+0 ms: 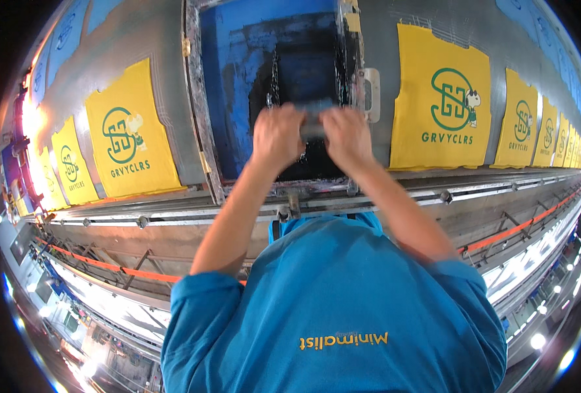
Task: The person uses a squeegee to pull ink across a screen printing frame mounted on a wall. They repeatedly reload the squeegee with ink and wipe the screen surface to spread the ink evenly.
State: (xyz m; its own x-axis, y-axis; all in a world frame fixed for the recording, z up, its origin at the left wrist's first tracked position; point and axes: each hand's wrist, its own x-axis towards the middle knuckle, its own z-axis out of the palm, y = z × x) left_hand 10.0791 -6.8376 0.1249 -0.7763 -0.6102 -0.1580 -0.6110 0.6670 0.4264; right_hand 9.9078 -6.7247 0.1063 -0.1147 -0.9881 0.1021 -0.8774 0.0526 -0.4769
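Observation:
Both fists are closed side by side on a squeegee [313, 119], with my left hand [279, 137] and my right hand [346, 136] on either side of its visible middle. Motion blurs the squeegee, and the fingers hide most of it. It sits over a screen-printing frame [196, 108] whose blue mesh [225, 85] is smeared dark. Glossy black ink [303, 164] coats the mesh around and below the hands. What lies beneath the screen is hidden.
Yellow fabric panels with green prints lie left [133, 131] and right [441, 105] of the frame on a long grey table [377, 39]. A pale handle [372, 95] juts from the frame's right side. A metal rail [408, 188] runs along the near edge.

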